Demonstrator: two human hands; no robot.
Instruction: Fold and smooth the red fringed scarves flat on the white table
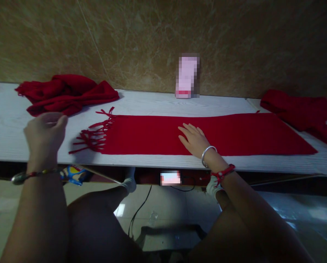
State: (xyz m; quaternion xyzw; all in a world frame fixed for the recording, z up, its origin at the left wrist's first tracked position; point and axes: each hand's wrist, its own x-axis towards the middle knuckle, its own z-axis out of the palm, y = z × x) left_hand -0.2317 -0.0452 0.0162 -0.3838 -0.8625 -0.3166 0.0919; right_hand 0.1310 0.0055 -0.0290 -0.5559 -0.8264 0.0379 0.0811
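Observation:
A red scarf [152, 135] lies flat and lengthwise on the white table, its fringe [95, 135] spread at the left end. My right hand [192, 138] rests on the middle of the scarf with its fingers stretched out. Left of the fringe, my left hand [45, 133] is held closed in a loose fist over the table. No cloth shows in it, and its shadow falls near the fringe. Just beyond this fist sits a crumpled red scarf [76, 93].
More bunched red cloth [295, 109] covers the table's right end. A blurred pink box-like object [187, 75] stands against the marbled wall [141, 40]. Below the white tabletop [147, 102] are a blue and yellow packet [75, 175], a blurred lit screen [170, 178] and a dark cable [141, 208].

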